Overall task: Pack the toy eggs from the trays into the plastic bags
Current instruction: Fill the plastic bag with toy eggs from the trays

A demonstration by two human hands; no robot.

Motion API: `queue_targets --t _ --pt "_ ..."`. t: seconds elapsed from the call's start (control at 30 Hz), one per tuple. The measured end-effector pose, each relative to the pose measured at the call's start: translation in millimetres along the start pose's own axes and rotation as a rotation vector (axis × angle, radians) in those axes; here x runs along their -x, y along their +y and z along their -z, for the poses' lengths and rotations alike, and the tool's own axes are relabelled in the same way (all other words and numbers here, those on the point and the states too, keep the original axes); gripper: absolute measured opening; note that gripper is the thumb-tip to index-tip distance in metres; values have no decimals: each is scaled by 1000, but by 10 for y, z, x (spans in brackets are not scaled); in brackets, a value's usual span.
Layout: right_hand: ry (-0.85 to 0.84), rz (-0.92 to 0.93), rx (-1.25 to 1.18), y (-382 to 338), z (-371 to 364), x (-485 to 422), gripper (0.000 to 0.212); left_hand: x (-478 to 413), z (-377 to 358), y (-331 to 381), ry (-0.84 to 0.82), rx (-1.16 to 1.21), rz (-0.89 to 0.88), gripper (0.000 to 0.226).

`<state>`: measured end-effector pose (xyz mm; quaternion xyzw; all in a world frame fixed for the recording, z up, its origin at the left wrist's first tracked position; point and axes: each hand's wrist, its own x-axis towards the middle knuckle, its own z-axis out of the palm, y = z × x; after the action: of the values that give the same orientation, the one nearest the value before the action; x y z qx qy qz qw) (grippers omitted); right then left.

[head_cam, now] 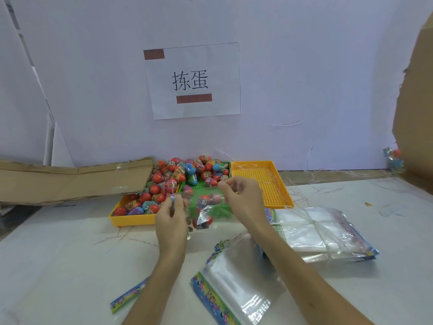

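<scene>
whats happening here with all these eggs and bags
A person is bagging toy eggs. Their left hand and right hand hold a clear plastic bag up by its top edge, with a few eggs already inside. Behind it, a yellow tray and a green tray hold many loose eggs, another yellow tray holds none, and a stack of unused bags lies to the right.

Wall sheet (193, 80) — printed "拣蛋".

Bright, even light leaves hardly any shadow under my arms, glare streaks the clear bags (314, 227), my fingers smear with motion blur, and the wide lens bends the edges.
</scene>
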<state>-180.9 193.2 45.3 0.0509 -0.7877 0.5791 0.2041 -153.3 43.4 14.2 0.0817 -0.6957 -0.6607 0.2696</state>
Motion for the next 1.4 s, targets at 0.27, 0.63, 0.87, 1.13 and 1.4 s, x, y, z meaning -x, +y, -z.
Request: queue_targets --t 0.27,0.63,0.87,1.13,1.4 --pt "56 216 74 -65 38 -13 17 14 10 3 29 -109 -144 42" --pt "-92 -62 -128 -82 220 -94 13 2 -9 -4 -85 73 -26 38" --pt "-506 -545 -631 -152 207 -86 90 -59 46 -2 173 219 74 37" --pt "-552 -417 -313 -123 -151 162 75 -72 99 -17 391 135 23 36" --pt "-417 -215 -314 -103 -119 158 35 -71 69 -30 389 95 28 36"
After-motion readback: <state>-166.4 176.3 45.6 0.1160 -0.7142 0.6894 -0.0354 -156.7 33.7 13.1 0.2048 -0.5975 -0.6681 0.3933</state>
